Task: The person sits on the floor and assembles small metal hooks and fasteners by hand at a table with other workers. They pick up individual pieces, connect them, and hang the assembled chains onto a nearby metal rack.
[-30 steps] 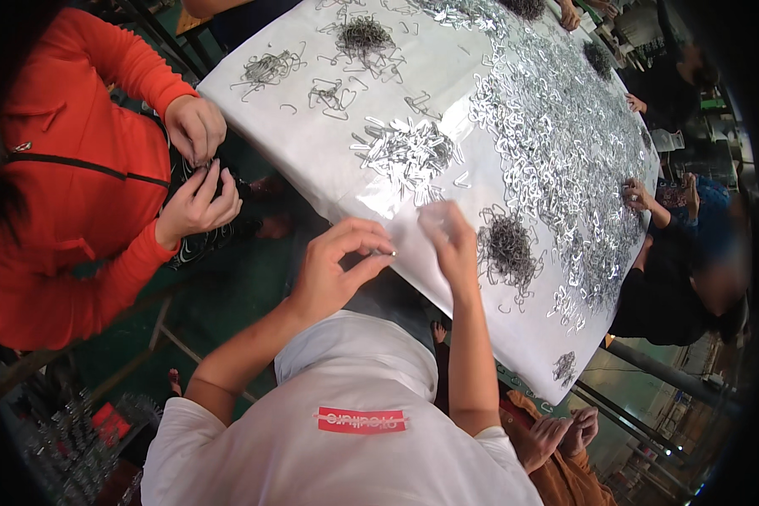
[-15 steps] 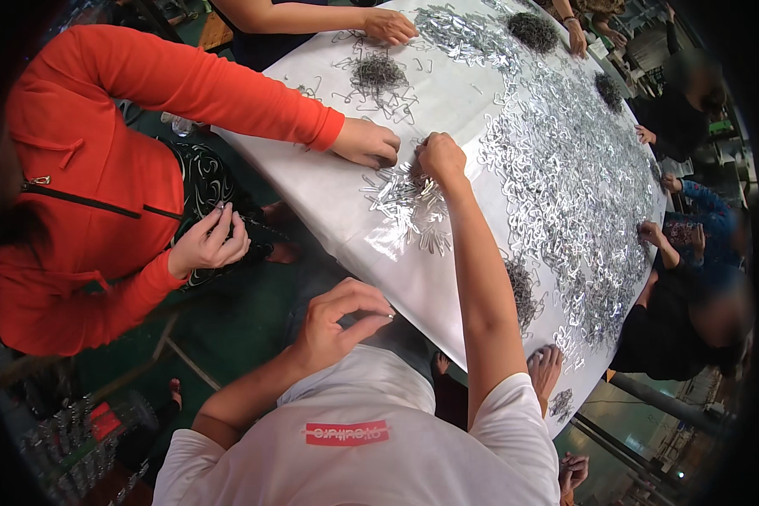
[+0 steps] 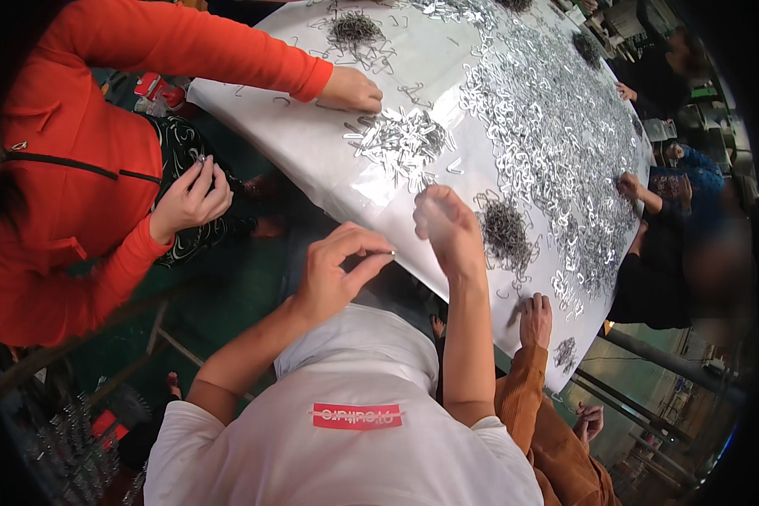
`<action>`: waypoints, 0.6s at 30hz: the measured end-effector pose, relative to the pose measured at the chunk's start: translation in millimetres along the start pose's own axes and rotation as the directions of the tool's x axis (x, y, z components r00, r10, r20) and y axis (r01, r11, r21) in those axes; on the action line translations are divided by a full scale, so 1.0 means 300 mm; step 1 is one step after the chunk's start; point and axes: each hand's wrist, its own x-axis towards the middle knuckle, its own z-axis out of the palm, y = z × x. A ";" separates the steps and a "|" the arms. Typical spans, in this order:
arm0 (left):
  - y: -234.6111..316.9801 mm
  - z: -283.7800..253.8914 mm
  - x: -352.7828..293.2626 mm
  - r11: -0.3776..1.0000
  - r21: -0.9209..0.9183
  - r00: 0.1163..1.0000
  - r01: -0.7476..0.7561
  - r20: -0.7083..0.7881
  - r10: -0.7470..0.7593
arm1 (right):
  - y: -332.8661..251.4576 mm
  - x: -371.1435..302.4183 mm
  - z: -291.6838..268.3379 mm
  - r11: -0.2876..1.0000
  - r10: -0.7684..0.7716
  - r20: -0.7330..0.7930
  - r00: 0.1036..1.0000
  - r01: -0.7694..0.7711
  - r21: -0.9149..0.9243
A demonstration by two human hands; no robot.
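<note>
My left hand (image 3: 333,266) is held near the table edge, in front of my white shirt. Thumb and forefinger pinch a small shiny metal piece (image 3: 392,253), too small to name. My right hand (image 3: 448,226) is raised by the table's near edge with its fingers curled. Motion smears those fingers, so whether they hold anything is not visible. Beyond my hands lies a pile of small, narrow silver metal pieces (image 3: 403,145). A tangled heap of dark wire hooks (image 3: 507,236) sits to the right of my right hand.
A white-covered table (image 3: 345,185) carries a broad spread of silver metal pieces (image 3: 556,152) and another dark hook heap (image 3: 356,30). At left, a person in red reaches to the pile with one hand (image 3: 351,89). Another person's hand (image 3: 535,320) rests at the right edge; others stand opposite.
My right hand has drawn back from the silver pile toward my left hand. My left hand keeps its pinch. The view has shifted, and a brown sleeve shows more at lower right.
</note>
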 end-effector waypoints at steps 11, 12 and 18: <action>0.005 0.022 -0.022 0.999 -0.024 0.998 0.021 -0.051 -0.022 | 0.034 -0.239 0.122 0.988 -0.127 -0.061 0.990 0.122 -0.091; 0.006 0.023 -0.024 1.000 -0.014 0.998 0.011 -0.056 -0.012 | 0.038 -0.235 0.125 0.986 -0.143 -0.066 0.988 0.136 -0.102; 0.002 0.033 -0.033 1.000 0.010 0.995 -0.022 -0.100 0.023 | 0.068 -0.219 0.141 0.983 -0.177 -0.117 0.977 0.170 -0.070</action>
